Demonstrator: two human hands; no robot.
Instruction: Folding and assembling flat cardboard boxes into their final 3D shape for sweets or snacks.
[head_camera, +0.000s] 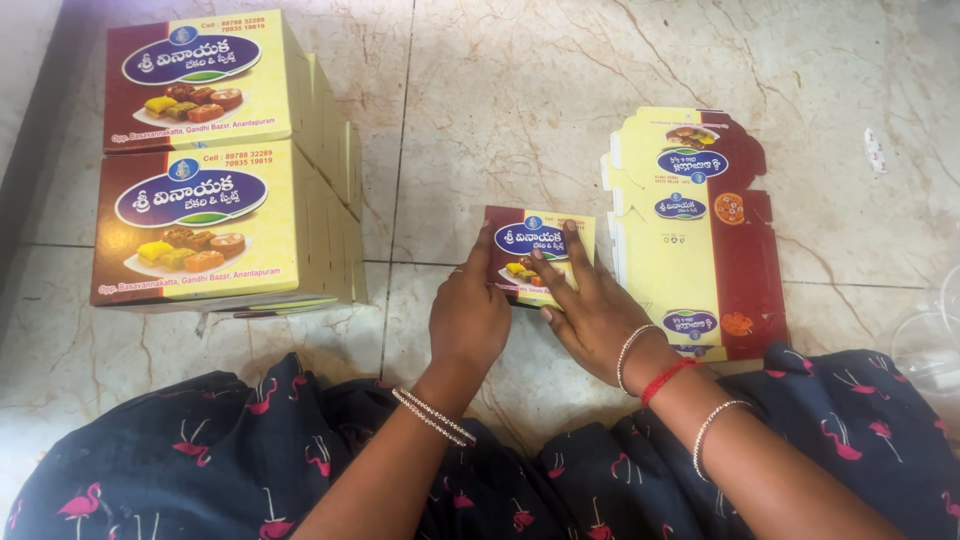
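Observation:
A small maroon and yellow cardboard sweet box (530, 238) rests on the marble floor in front of me. My left hand (467, 315) grips its left side, fingers curled at the edge. My right hand (590, 305) lies flat on its lid, fingers spread over the top. Both wrists wear bangles, and a red thread circles the right one.
Two stacks of assembled boxes of the same print (200, 225) stand at the far left. A pile of flat unfolded box blanks (700, 240) lies to the right of my hands. My dark patterned garment (250, 460) covers my knees. Clear plastic (930, 345) shows at the right edge.

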